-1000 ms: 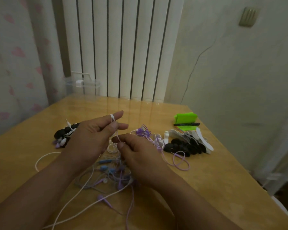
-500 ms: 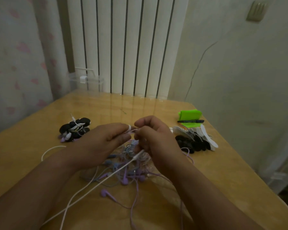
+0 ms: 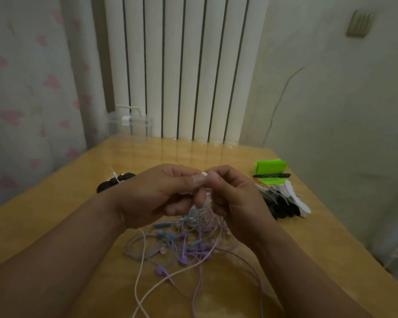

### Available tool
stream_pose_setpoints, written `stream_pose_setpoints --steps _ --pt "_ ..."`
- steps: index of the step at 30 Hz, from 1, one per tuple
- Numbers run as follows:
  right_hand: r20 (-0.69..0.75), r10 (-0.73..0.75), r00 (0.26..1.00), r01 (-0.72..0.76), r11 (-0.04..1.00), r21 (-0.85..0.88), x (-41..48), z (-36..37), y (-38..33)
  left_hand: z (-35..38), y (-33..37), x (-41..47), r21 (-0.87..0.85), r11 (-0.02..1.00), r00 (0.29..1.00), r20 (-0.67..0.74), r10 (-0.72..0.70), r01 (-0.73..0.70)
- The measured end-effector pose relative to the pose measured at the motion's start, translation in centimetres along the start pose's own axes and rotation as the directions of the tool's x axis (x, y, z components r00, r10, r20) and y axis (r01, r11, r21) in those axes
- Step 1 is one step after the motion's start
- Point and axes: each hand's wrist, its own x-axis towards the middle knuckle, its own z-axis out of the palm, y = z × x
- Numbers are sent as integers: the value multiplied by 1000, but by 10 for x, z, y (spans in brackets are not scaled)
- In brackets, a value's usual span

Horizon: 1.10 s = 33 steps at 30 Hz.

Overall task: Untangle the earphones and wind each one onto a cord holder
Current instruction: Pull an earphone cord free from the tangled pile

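My left hand [image 3: 156, 193] and my right hand [image 3: 234, 198] meet above the table, fingertips together. Between them they pinch a small white earphone piece [image 3: 203, 174] whose white cord [image 3: 147, 292] trails down toward me. Under the hands lies a tangle of earphones [image 3: 189, 239] in purple, blue and white. Several black and white cord holders [image 3: 285, 203] are heaped to the right of my right hand. Left of my left hand sits a group of black holders with cord wound on them [image 3: 115, 182].
The wooden table [image 3: 55, 207] ends at a white radiator [image 3: 182, 65] and a wall. A green pad [image 3: 270, 167] with a black pen [image 3: 271, 175] lies at the far right. A clear plastic box [image 3: 130, 121] stands at the far left corner.
Both hands have risen and closed together at the fingertips on the white earphone piece. The view has moved nearer the hands and tilted slightly.
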Motion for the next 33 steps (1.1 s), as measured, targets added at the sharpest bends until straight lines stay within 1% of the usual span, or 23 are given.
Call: stream_pose_setpoints --steps 2,3,4,5,7,8,10,13,14,16,18,20,22,23,25,27,28,30,33 --pt "-21 23 1000 -23 999 -36 -1 2 3 4 -8 5 -57 997 990 -128 50 -58" --pt "-42 40 998 -44 994 -96 -1 4 5 5 -12 7 -48 995 974 -213 71 -83" --pt "-62 48 997 -58 983 -176 -1 6 9 6 -15 8 -5 995 950 -297 98 -104" --pt "-69 46 997 -63 961 -270 -1 10 13 7 -18 8 76 989 917 -372 146 -126" --pt "-49 39 998 -56 894 -445 -3 16 18 8 -28 8 256 956 846 -470 250 -140" --pt "-36 35 999 -49 858 -511 -4 19 18 8 -33 8 325 937 828 -486 281 -127" --pt "-21 32 999 -38 805 -592 -5 22 18 4 -42 8 477 875 828 -458 323 -78" --pt "-65 30 997 -66 755 -653 -6 22 18 -6 -53 3 702 711 852 -395 344 38" --pt "-91 8 996 -66 748 -660 -6 22 18 -9 -53 2 740 669 864 -379 331 69" --pt "-116 -45 992 -40 765 -643 -7 21 16 -13 -51 -2 772 629 897 -339 283 93" --pt "-124 -77 989 -14 793 -609 -7 19 12 -11 -47 -4 779 622 927 -287 241 79" --pt "-129 -91 987 4 831 -556 -6 14 6 -5 -40 -4 729 682 959 -223 173 47" --pt "-117 -61 991 4 902 -431 -5 7 1 0 -32 -5 608 793 986 -152 72 36" --pt "-91 -27 995 -7 936 -351 -4 5 -1 2 -29 -7 514 857 991 -132 26 45" --pt "-20 34 999 -37 976 -215 -5 3 -3 2 -25 -11 354 934 993 -116 -4 45" --pt "20 60 998 -56 986 -157 -4 2 1 -1 -23 -13 312 950 990 -140 17 28" --pt "27 61 998 -57 986 -156 -3 3 2 -3 -24 -14 333 943 989 -144 34 16" --pt "21 48 999 -44 983 -180 -2 4 7 -3 -24 -14 364 931 988 -148 52 6" --pt "1 32 999 -31 979 -204 -2 3 9 -2 -24 -13 322 947 988 -139 59 -11"
